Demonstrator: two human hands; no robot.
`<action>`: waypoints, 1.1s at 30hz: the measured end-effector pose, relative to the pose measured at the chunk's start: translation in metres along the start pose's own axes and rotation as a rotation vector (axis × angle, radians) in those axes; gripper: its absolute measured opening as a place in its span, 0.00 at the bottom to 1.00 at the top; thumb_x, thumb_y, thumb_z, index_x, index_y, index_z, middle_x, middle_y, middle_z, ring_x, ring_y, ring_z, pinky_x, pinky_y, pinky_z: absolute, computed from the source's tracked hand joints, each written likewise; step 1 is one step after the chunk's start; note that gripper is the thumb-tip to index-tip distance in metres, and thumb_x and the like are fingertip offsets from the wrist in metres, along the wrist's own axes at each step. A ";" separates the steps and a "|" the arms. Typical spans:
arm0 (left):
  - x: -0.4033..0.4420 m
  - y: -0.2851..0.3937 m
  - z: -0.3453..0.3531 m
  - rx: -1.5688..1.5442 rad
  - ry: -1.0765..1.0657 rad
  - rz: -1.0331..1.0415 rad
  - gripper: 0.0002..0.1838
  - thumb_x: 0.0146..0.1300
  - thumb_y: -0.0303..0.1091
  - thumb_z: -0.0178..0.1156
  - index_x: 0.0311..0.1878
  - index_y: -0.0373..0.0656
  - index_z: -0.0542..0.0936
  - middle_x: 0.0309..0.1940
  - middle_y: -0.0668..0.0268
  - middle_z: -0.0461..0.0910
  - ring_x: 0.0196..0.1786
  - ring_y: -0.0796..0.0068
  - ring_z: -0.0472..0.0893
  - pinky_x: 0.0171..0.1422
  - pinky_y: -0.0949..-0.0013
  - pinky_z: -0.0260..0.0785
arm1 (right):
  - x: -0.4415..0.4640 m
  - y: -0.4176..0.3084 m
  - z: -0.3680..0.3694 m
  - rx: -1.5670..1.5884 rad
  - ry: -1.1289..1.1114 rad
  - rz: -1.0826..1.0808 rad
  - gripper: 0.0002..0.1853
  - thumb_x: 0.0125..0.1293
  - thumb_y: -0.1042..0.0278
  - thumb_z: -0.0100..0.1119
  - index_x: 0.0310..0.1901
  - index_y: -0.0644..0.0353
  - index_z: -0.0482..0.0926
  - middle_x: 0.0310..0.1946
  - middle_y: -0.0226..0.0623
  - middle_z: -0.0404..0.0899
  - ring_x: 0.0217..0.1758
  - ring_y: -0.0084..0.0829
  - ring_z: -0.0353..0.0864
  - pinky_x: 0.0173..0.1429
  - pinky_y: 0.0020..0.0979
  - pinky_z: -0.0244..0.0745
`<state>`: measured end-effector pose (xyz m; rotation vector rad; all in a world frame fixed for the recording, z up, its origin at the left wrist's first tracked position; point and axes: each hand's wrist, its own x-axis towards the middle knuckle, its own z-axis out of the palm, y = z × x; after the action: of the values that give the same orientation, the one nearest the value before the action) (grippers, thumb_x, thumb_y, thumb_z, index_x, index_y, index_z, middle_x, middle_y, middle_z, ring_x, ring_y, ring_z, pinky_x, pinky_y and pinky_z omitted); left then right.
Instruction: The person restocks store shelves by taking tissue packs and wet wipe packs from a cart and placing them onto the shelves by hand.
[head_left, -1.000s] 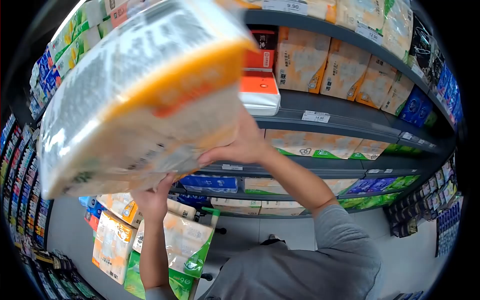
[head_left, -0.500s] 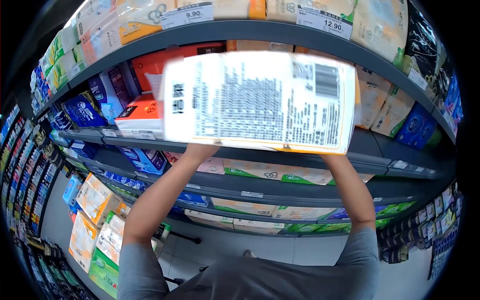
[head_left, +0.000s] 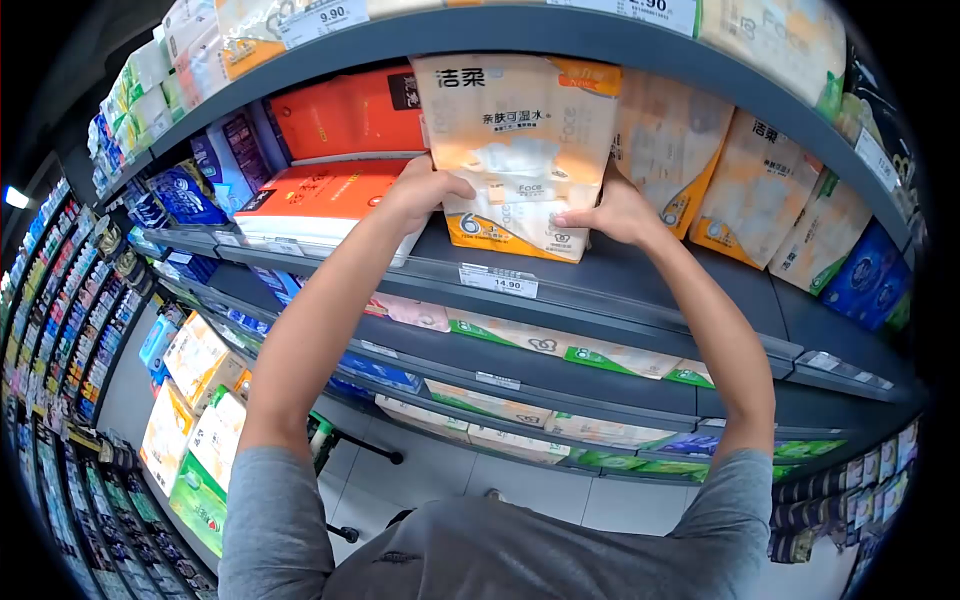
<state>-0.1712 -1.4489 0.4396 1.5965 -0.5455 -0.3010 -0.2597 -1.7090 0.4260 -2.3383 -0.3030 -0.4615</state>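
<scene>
A cream and orange multi-pack of facial tissues (head_left: 520,130) stands upright at the shelf's front, its printed face toward me. My left hand (head_left: 424,194) grips its left side low down, thumb across the front. On the opposite side my right hand (head_left: 618,212) holds it the same way, with the fingers partly hidden behind. Red tissue packs (head_left: 330,190) lie just left of my left hand. Similar orange-cornered tissue packs (head_left: 665,140) stand to the right of my right hand.
A price label (head_left: 498,281) sits on the shelf edge (head_left: 620,290) below the pack. The upper shelf (head_left: 560,38) curves overhead. Lower shelves hold more tissue packs (head_left: 530,340). At lower left, a cart with wheels (head_left: 396,457) stands near several stacked tissue packs (head_left: 215,430).
The tissue pack has turned from its white barcode side to its printed front and now stands farther back at the shelf. Both hands have moved up with it and now show at its sides.
</scene>
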 end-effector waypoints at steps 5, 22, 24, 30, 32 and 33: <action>0.028 -0.010 0.000 0.263 0.220 0.194 0.30 0.46 0.18 0.58 0.57 0.33 0.68 0.52 0.52 0.75 0.55 0.59 0.76 0.58 0.65 0.69 | 0.019 0.000 0.018 -0.007 0.090 0.082 0.57 0.40 0.55 0.77 0.67 0.66 0.51 0.62 0.56 0.66 0.64 0.44 0.69 0.68 0.33 0.65; -0.136 -0.017 -0.043 0.537 0.446 0.823 0.25 0.52 0.29 0.64 0.55 0.33 0.73 0.52 0.50 0.76 0.56 0.56 0.76 0.60 0.62 0.67 | -0.016 -0.072 0.063 -0.647 0.695 -0.214 0.32 0.55 0.58 0.68 0.55 0.72 0.70 0.50 0.56 0.76 0.54 0.46 0.76 0.60 0.37 0.69; -0.193 -0.037 -0.068 0.551 0.445 0.792 0.23 0.52 0.26 0.64 0.54 0.36 0.75 0.53 0.53 0.76 0.55 0.59 0.77 0.59 0.64 0.68 | -0.031 -0.104 0.097 -0.469 0.848 -0.475 0.25 0.57 0.69 0.65 0.55 0.71 0.71 0.55 0.53 0.73 0.58 0.46 0.72 0.64 0.38 0.64; -0.338 -0.139 -0.151 0.560 0.806 0.316 0.17 0.54 0.23 0.62 0.49 0.37 0.78 0.50 0.57 0.79 0.56 0.64 0.77 0.62 0.67 0.66 | -0.044 -0.175 0.255 0.094 0.170 -0.589 0.11 0.55 0.78 0.63 0.42 0.63 0.79 0.40 0.42 0.79 0.48 0.41 0.78 0.54 0.35 0.71; -0.390 -0.175 -0.178 0.521 1.036 0.166 0.16 0.52 0.24 0.62 0.47 0.37 0.78 0.48 0.56 0.79 0.55 0.59 0.76 0.61 0.64 0.66 | -0.049 -0.181 0.333 0.343 -0.188 -0.312 0.15 0.56 0.72 0.66 0.45 0.64 0.77 0.38 0.38 0.81 0.44 0.32 0.80 0.51 0.31 0.72; -0.418 -0.189 -0.189 0.571 1.130 0.058 0.16 0.52 0.24 0.61 0.47 0.38 0.78 0.50 0.54 0.78 0.56 0.57 0.76 0.62 0.63 0.65 | -0.051 -0.179 0.371 0.377 -0.346 -0.171 0.17 0.57 0.67 0.66 0.47 0.64 0.77 0.39 0.40 0.82 0.45 0.32 0.80 0.51 0.31 0.74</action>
<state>-0.3997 -1.0672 0.2195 1.9741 0.2386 0.8496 -0.2786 -1.3272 0.2641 -2.0185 -0.6945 -0.0632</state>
